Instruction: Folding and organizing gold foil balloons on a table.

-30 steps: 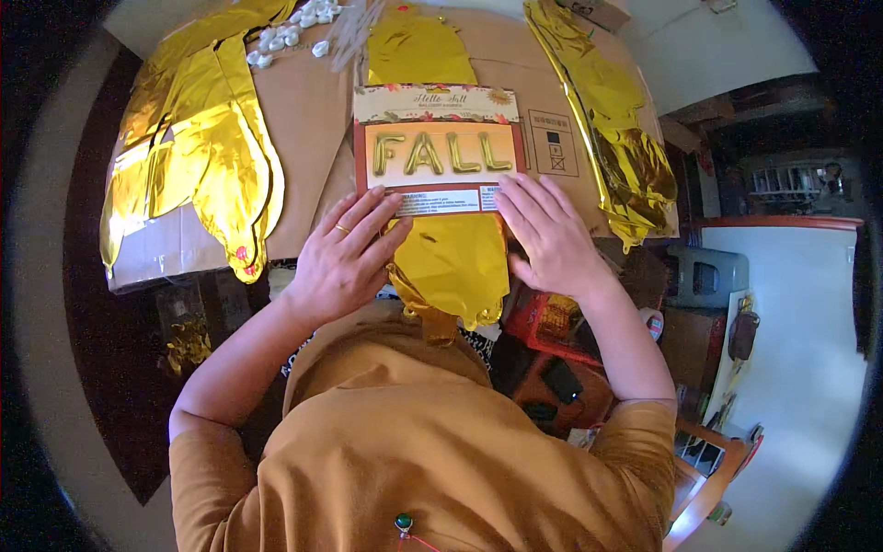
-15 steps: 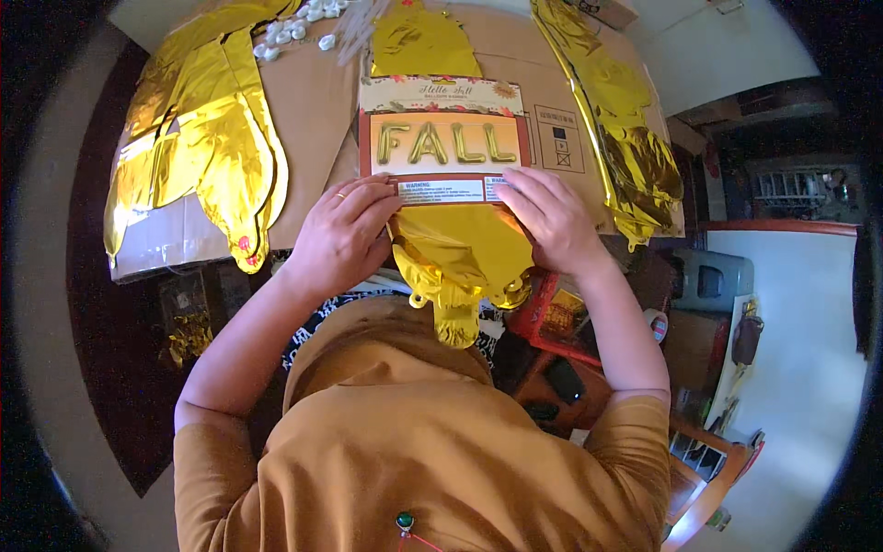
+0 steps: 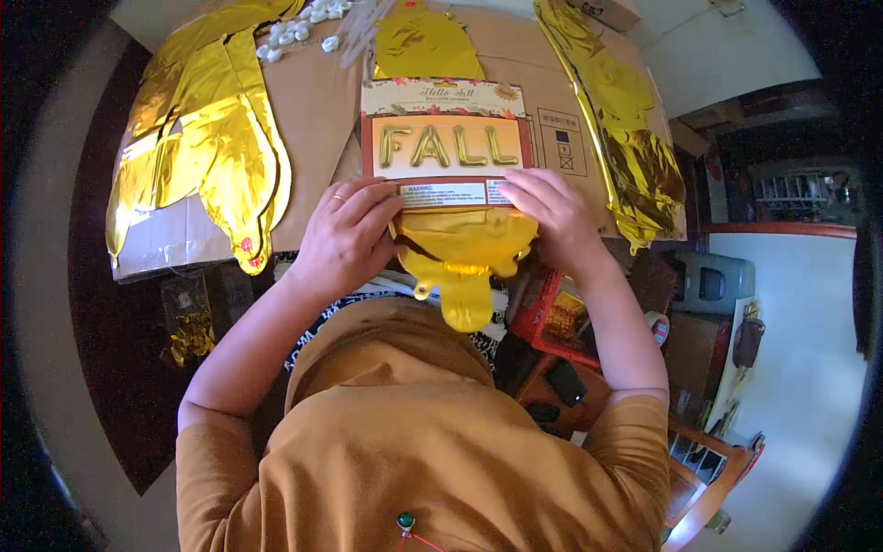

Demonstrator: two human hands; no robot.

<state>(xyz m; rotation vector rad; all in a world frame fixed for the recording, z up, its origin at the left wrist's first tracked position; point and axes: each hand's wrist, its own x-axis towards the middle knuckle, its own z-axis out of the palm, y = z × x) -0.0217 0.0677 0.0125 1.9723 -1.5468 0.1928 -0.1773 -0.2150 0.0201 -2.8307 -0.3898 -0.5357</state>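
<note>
A printed cardboard header card, white on top and orange below with a picture of gold letter balloons, lies flat over a gold foil balloon. My left hand is closed at the card's lower left corner, fingers on top. On the lower right corner, my right hand is closed in the same way. Both thumbs are hidden. Beneath the card's near edge, the foil balloon's lower end and tab hang over the table's edge toward my lap.
Flattened cardboard covers the table. Gold foil balloons lie at the left and right. Small white pieces and thin translucent strips sit at the back. A red box and dark phone are lower right.
The card has shifted very slightly toward me. The hanging foil end has flattened and its tab has swung up a little. Both hands keep their hold.
</note>
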